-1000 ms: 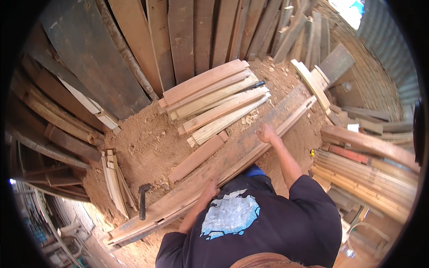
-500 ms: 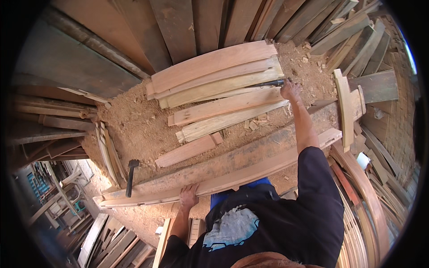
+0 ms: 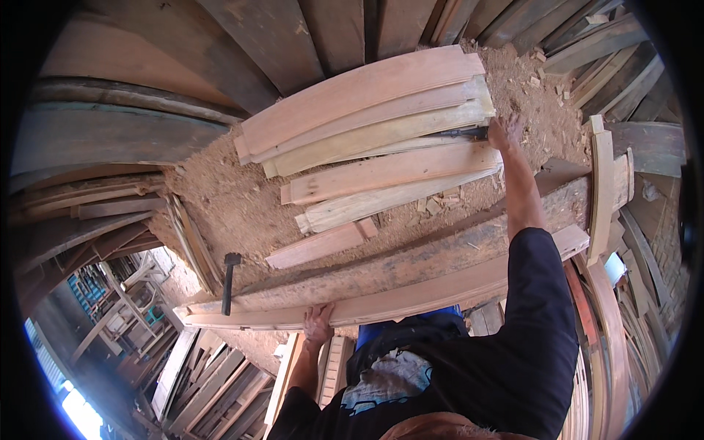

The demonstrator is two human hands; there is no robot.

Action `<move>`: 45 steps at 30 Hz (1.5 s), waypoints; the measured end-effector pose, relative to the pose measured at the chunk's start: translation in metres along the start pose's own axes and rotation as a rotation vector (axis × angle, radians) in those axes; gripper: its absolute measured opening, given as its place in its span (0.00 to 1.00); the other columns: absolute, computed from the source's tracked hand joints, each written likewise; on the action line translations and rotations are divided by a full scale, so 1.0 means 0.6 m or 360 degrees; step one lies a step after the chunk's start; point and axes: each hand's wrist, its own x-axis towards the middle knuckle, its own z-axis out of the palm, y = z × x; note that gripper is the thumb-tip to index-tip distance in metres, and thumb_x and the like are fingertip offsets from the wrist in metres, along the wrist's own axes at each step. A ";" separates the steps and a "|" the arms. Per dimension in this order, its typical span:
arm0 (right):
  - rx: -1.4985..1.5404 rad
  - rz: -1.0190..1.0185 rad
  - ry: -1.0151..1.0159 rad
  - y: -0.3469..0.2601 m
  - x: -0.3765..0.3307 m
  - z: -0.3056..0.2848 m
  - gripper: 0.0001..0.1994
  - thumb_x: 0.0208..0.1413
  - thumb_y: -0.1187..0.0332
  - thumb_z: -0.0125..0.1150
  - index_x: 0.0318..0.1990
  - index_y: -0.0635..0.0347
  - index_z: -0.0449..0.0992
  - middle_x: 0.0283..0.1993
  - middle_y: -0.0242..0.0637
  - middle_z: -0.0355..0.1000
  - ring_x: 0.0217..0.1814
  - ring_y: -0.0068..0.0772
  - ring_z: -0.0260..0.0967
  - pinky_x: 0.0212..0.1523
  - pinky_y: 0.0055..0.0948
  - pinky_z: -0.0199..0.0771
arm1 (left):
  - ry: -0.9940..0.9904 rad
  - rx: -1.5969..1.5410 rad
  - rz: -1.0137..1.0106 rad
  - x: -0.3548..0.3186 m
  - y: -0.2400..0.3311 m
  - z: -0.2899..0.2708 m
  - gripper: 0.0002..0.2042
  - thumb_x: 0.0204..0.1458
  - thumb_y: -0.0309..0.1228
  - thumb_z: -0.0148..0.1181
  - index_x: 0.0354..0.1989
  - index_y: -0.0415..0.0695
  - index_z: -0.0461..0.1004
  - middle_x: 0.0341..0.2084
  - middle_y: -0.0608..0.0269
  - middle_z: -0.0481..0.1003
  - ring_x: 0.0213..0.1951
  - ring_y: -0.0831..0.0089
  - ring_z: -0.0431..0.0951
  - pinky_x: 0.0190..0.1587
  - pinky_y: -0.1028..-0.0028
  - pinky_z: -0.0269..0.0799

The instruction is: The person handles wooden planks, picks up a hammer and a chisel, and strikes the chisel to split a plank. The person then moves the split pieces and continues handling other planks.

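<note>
My left hand [image 3: 317,323] grips the near edge of a long, pale reddish wooden board [image 3: 425,295], which lies crosswise in front of me against a rough timber beam [image 3: 440,253]. Stretched out to the far right, my right hand [image 3: 506,133] is closed at the end of a slim dark tool [image 3: 469,133]; its exact kind is unclear. That tool lies in the gap between a yellowish plank [image 3: 381,136] and a reddish plank [image 3: 396,172]. Left of my left hand, a hammer [image 3: 229,282] with a dark handle leans across the beam.
Several planks, including a wide reddish one [image 3: 359,95], lie on sawdust-covered ground [image 3: 213,198]. A short board [image 3: 319,246] sits nearer. Upright boards [image 3: 279,44] line the far side. Stacked timber [image 3: 605,315] stands to the right, and scrap pieces [image 3: 213,389] lie lower left.
The view has shifted and turned a little, so the planks and both hands appear farther right. My right hand stays at the dark tool, my left on the board.
</note>
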 end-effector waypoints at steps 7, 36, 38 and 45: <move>0.0187 0.0096 0.0445 0.021 -0.128 0.080 0.12 0.51 0.62 0.57 0.40 0.52 0.82 0.45 0.42 0.79 0.60 0.55 0.69 0.61 0.70 0.56 | -0.0056 -0.0039 0.0221 -0.002 -0.042 0.007 0.34 0.32 0.26 0.67 0.57 0.49 0.72 0.51 0.53 0.75 0.53 0.52 0.75 0.57 0.56 0.70; 0.1127 -0.0771 -0.0077 -0.580 -0.909 -0.070 0.18 0.46 0.57 0.59 0.39 0.61 0.79 0.42 0.56 0.77 0.44 0.54 0.77 0.45 0.47 0.76 | -0.0469 -0.2760 0.0298 0.017 -0.103 -0.033 0.19 0.58 0.43 0.60 0.49 0.42 0.71 0.38 0.55 0.78 0.36 0.63 0.79 0.42 0.59 0.77; 0.1036 -0.0908 -0.0036 -0.649 -0.914 -0.052 0.20 0.49 0.54 0.60 0.41 0.62 0.78 0.41 0.55 0.78 0.41 0.53 0.77 0.43 0.46 0.76 | -0.0416 -0.3088 0.0320 0.014 -0.113 -0.060 0.07 0.61 0.34 0.55 0.38 0.44 0.70 0.34 0.59 0.77 0.34 0.64 0.78 0.37 0.58 0.77; 0.1686 -0.1026 0.0149 -0.637 -0.967 -0.068 0.24 0.55 0.48 0.60 0.47 0.62 0.77 0.42 0.50 0.79 0.47 0.53 0.77 0.48 0.45 0.75 | -0.0049 -0.3490 -0.0166 0.071 -0.205 -0.029 0.03 0.58 0.26 0.52 0.32 0.45 0.69 0.23 0.64 0.72 0.24 0.67 0.72 0.30 0.62 0.75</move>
